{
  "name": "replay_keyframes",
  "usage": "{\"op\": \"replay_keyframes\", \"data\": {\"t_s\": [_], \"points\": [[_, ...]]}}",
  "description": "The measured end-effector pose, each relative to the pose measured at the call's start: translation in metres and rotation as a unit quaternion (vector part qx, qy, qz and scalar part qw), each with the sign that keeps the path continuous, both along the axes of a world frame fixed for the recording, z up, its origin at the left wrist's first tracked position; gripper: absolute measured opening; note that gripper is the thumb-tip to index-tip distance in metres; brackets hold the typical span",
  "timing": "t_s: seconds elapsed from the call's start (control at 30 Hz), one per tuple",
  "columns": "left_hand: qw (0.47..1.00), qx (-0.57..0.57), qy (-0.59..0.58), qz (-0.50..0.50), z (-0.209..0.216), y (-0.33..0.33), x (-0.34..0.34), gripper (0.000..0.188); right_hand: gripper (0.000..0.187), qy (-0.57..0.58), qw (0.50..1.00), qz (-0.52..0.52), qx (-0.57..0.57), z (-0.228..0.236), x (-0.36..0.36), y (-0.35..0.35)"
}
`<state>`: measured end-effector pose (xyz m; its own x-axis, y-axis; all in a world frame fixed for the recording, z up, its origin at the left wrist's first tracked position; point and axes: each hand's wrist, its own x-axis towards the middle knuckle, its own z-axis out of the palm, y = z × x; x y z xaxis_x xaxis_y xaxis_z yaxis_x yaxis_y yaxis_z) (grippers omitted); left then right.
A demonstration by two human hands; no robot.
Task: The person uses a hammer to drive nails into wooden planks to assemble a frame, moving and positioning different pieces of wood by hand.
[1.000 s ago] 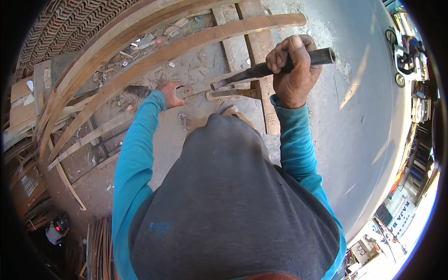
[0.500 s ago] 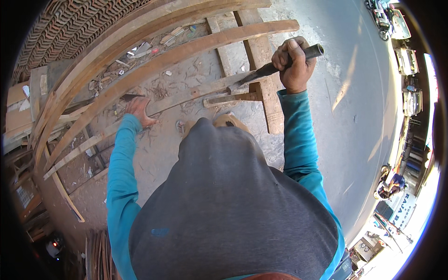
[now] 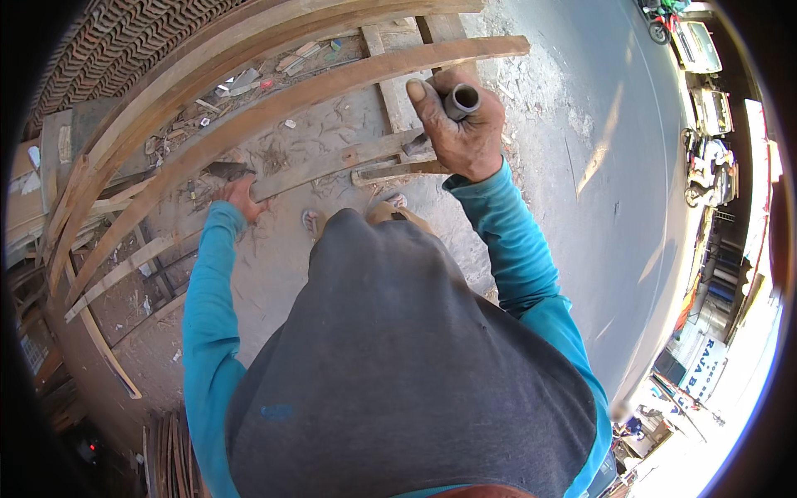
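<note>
My right hand (image 3: 467, 133) is closed round a dark metal tool with a hollow tube handle (image 3: 463, 100), whose open end points up toward me. Its metal lower end (image 3: 417, 144) shows left of the hand, close to the far part of a long wooden plank (image 3: 332, 162). The tool's exact kind is partly hidden by the hand. Over the same plank, farther left, my left hand (image 3: 238, 199) curls its fingers and thumb round the edges. A dark, flat piece (image 3: 230, 170) lies just beyond the left fingers.
Long curved timbers (image 3: 290, 95) arch across the far side. A short wooden piece (image 3: 398, 170) lies near the plank's right end. Stacked roof tiles (image 3: 124, 66) stand at far left; wood scraps (image 3: 241, 83) litter the ground. A road (image 3: 623, 207) with parked vehicles runs along the right.
My right hand has moved left and tilted the tool, so its tube end now points toward me. My left hand stays on the plank.
</note>
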<state>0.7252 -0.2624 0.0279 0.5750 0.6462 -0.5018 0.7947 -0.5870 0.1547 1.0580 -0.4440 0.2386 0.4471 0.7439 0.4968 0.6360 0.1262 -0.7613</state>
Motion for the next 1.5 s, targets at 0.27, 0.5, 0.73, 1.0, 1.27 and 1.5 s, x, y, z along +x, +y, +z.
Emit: {"op": "replay_keyframes", "data": {"t_s": [0.27,0.5,0.73,1.0,1.27,1.5], "points": [[1.0,-0.016,0.003,0.003,0.012,0.0,0.004,0.063,0.026,0.369,0.92,0.026,0.129,-0.009,0.092,-0.03],[0.999,-0.045,0.007,0.003,0.003,0.006,0.001,0.067,0.026,0.363,0.923,0.058,0.116,-0.013,0.098,-0.036],[0.999,0.03,-0.017,-0.032,-0.024,0.015,-0.009,0.075,0.031,0.251,0.968,0.019,0.001,-0.012,0.084,-0.01],[0.999,0.041,0.0,-0.016,-0.022,0.013,-0.008,0.082,0.035,0.293,0.949,-0.086,0.08,-0.011,0.1,-0.021],[1.0,0.005,0.017,-0.013,-0.019,0.013,-0.003,0.084,0.03,0.244,0.969,0.018,0.035,-0.017,0.086,-0.053],[0.999,0.017,-0.029,-0.005,-0.034,0.012,-0.021,0.081,0.033,0.287,0.952,-0.021,0.1,-0.009,0.096,-0.052]]}}
